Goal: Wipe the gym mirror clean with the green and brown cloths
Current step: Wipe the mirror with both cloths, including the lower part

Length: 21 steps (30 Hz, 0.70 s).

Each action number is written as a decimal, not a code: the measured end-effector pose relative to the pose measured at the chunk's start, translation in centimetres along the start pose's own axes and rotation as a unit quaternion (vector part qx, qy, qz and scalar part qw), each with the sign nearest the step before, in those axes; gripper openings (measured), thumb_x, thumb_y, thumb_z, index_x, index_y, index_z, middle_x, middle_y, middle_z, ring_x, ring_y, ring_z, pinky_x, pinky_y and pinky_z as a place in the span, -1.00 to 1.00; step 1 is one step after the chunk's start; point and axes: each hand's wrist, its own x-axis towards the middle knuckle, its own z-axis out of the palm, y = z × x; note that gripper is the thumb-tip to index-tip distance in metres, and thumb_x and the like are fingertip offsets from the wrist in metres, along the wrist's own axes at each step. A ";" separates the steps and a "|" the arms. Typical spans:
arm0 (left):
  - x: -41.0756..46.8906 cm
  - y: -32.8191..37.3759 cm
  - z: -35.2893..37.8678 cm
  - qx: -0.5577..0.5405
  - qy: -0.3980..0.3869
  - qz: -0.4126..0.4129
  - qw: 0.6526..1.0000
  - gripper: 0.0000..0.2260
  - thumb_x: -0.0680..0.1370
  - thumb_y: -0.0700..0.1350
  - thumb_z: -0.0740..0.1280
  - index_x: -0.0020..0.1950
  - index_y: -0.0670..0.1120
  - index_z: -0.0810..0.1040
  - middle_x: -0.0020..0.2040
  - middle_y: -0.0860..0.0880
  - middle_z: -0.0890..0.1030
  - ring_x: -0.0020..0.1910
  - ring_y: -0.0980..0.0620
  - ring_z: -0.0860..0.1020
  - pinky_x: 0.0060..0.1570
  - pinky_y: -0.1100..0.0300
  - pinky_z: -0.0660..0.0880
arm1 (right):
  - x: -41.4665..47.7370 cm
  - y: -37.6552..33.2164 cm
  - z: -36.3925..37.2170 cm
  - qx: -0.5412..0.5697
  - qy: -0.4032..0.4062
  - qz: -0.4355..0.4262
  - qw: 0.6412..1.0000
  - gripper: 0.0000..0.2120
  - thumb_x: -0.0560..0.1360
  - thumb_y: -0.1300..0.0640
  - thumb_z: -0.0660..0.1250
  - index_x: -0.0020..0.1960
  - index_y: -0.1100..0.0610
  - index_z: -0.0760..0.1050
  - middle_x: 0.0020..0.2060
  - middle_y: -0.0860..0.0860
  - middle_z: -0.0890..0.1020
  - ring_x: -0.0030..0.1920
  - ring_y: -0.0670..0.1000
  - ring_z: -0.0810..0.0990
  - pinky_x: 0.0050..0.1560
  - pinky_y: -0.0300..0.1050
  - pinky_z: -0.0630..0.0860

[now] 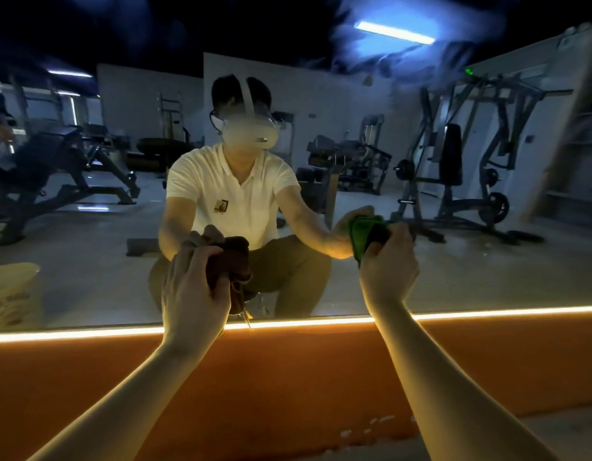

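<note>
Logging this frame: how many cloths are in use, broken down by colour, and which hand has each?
green cloth: 1, gripped by the right hand
brown cloth: 1, gripped by the left hand
Total: 2 cloths

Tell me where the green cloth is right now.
The green cloth is right of centre in the head view, gripped by the right hand against the gym mirror, above the glowing light strip.
</note>
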 end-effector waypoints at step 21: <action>1.5 -2.9 -7.5 0.157 -0.035 0.029 0.987 -0.65 0.48 -0.33 0.47 0.23 -0.18 0.52 0.10 -0.16 0.53 0.04 -0.12 0.54 -0.02 -0.08 0.56 | -6.2 -6.9 4.3 0.180 -0.058 -0.049 0.981 -0.81 0.62 0.10 0.17 0.12 0.16 0.49 -0.04 0.05 0.59 -0.21 -0.07 0.57 -0.28 -0.25 0.55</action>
